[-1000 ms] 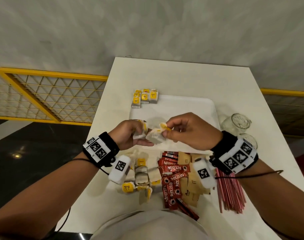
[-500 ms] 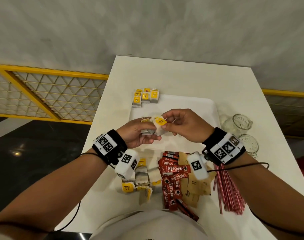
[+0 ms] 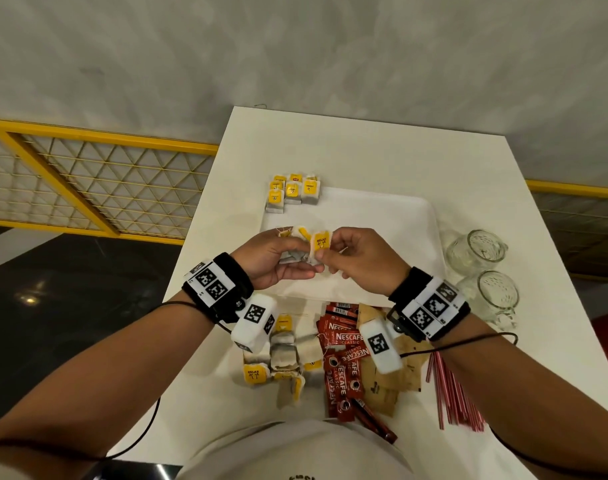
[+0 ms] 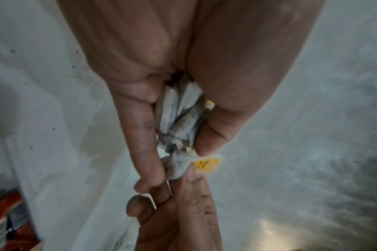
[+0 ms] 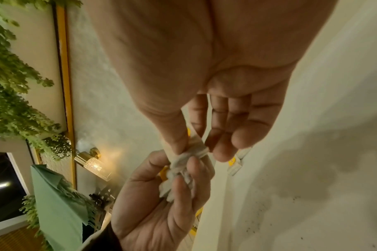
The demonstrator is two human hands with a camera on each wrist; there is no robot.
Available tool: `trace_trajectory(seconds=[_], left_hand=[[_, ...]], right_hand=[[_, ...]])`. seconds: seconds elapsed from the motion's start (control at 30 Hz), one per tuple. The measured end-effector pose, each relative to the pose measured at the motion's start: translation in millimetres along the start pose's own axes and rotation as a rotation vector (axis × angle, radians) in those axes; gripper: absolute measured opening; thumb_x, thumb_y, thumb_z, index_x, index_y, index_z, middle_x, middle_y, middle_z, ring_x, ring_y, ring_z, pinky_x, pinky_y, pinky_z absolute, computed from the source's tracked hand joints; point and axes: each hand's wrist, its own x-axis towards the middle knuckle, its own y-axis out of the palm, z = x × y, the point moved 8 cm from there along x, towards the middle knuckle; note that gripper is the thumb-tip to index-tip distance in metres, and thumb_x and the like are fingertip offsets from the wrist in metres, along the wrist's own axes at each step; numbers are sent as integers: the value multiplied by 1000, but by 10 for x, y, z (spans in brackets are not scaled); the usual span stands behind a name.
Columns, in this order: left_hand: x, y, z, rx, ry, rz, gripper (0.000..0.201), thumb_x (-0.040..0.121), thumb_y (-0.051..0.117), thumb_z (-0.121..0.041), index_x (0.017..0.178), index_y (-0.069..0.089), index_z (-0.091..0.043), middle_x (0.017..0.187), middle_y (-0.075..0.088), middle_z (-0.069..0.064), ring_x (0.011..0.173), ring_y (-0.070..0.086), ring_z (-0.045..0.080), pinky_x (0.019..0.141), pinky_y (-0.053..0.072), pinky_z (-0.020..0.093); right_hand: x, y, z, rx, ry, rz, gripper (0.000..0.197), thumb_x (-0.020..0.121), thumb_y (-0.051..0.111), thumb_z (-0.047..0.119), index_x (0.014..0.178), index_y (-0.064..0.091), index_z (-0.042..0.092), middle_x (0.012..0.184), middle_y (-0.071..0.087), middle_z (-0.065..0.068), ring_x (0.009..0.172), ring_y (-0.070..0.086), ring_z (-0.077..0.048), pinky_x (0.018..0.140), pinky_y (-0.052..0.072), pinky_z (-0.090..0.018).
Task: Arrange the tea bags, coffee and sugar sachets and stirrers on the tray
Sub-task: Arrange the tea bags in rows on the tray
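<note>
The tray (image 3: 382,216) lies in the middle of the white tabletop (image 3: 364,150), bare except for a group of tea bags (image 3: 292,192) set at its far left corner. Both hands hover above its near left part. The left hand (image 3: 271,258) is closed around a bunch of tea bags (image 4: 179,117), and the right hand (image 3: 361,261) pinches one tea bag (image 3: 319,244) from that bunch, thumb against forefinger, yellow tag facing up.

The likely trouble is tangled strings: pulling one bag free could drag others out of the left grip, or tear the thin paper and spill tea.

Near the tray, still waiting on the tabletop, lie a heap of loose tea bags (image 3: 281,358), red coffee sachets (image 3: 344,358), brown sugar sachets (image 3: 385,372) and red stirrers (image 3: 455,400). Two glass jars (image 3: 482,268) stand just right of the tray. Nothing blocks the tray's open area.
</note>
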Motion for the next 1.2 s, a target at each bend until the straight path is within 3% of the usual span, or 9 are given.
trace_trajectory(seconds=[0.07, 0.23, 0.37, 0.5, 0.63, 0.8, 0.9, 1.03, 1.2], left_hand=[[1, -15, -14, -31, -8, 3, 23, 94, 57, -9, 113, 66, -2, 104, 71, 24, 90, 74, 32, 75, 62, 34], [63, -207, -58, -66, 29, -98, 26, 95, 59, -12, 118, 62, -2, 109, 70, 17, 96, 73, 35, 70, 63, 33], [77, -353, -135, -82, 92, -145, 11, 97, 55, -8, 102, 65, -6, 101, 72, 8, 93, 74, 32, 65, 62, 30], [114, -491, -204, -31, 167, -247, 13, 97, 58, -9, 104, 61, -18, 91, 69, 5, 80, 73, 25, 61, 60, 28], [164, -441, -193, 137, 149, -227, 10, 94, 67, -22, 104, 66, -23, 87, 64, 2, 71, 66, 16, 61, 56, 25], [228, -529, -221, 223, 163, -277, 5, 90, 74, -22, 92, 69, -21, 83, 66, 4, 71, 63, 17, 58, 52, 25], [269, -664, -266, 237, 164, -336, 12, 90, 74, -24, 99, 69, -18, 81, 67, 4, 71, 65, 17, 57, 52, 25], [334, -773, -287, 233, 142, -352, 21, 91, 73, -22, 109, 68, -13, 84, 66, 5, 69, 65, 16, 56, 52, 24], [396, -960, -297, 127, 92, -444, 10, 95, 63, -11, 105, 63, -11, 88, 64, 8, 68, 65, 20, 53, 54, 23]], right_hand=[[31, 12, -67, 11, 11, -18, 15, 92, 73, 21, 80, 66, 15, 80, 72, -16, 71, 68, -33, 63, 53, -37], [108, -59, -145, 100, 57, -45, 10, 93, 72, 19, 84, 69, 17, 78, 73, -3, 74, 72, -20, 65, 53, -33], [190, -149, -178, 131, 76, -101, 10, 94, 70, 20, 86, 67, 15, 80, 74, -1, 72, 72, -18, 63, 53, -29], [294, -168, -226, 179, 107, -154, 12, 94, 70, 19, 88, 66, 10, 82, 74, -1, 71, 70, -17, 63, 53, -30], [400, 12, -229, 151, 105, -113, 10, 94, 70, 21, 89, 68, 13, 81, 74, -1, 68, 70, -13, 61, 52, -27], [527, 156, -208, 131, 93, -80, 9, 95, 69, 24, 89, 69, 18, 87, 74, -7, 67, 69, -11, 60, 52, -26], [618, 197, -253, 98, 109, -59, 9, 95, 69, 24, 96, 71, 15, 94, 75, -12, 67, 68, -10, 61, 52, -26], [820, 171, -270, 38, 108, -74, 18, 94, 70, 22, 100, 73, 6, 81, 71, -5, 59, 65, -8, 55, 50, -20], [1221, -73, -275, 41, 107, -192, 15, 93, 71, 18, 99, 73, 3, 73, 65, -1, 56, 59, -15, 49, 42, -13]])
